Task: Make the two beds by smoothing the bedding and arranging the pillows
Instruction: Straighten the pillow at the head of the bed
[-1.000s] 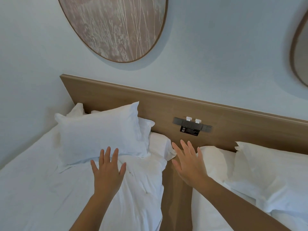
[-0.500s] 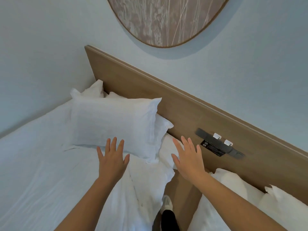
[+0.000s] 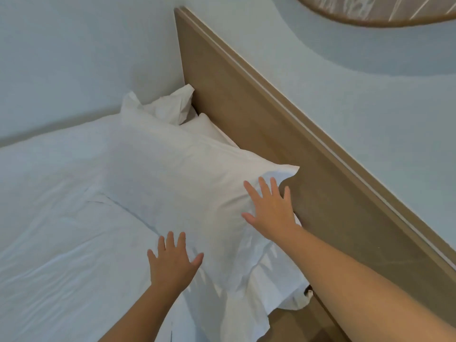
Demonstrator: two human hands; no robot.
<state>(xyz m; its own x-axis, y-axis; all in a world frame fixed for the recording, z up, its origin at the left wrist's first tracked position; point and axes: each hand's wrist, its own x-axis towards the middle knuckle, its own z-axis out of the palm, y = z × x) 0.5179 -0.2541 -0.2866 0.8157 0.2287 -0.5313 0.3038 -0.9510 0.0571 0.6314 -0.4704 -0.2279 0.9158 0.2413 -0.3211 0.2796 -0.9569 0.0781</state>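
Observation:
A white pillow point(image 3: 177, 183) lies on the left bed, its far edge against the wooden headboard point(image 3: 259, 114). A second white pillow point(image 3: 172, 107) peeks out behind it in the corner. My right hand point(image 3: 271, 206) lies flat with spread fingers on the pillow's right end, close to the headboard. My left hand point(image 3: 172, 262) is flat, fingers spread, at the pillow's near edge where it meets the white duvet point(image 3: 61, 243). The duvet is creased, and its corner hangs over the bed's right side.
A pale wall runs along the bed's left side and behind the headboard. A round framed picture point(image 3: 382, 13) hangs at the top right. A gap with brown floor point(image 3: 296, 327) lies right of the bed.
The view swung left, and the second bed and the headboard switch panel left the frame. Both hands moved forward; the right hand went from the bed's edge onto the pillow.

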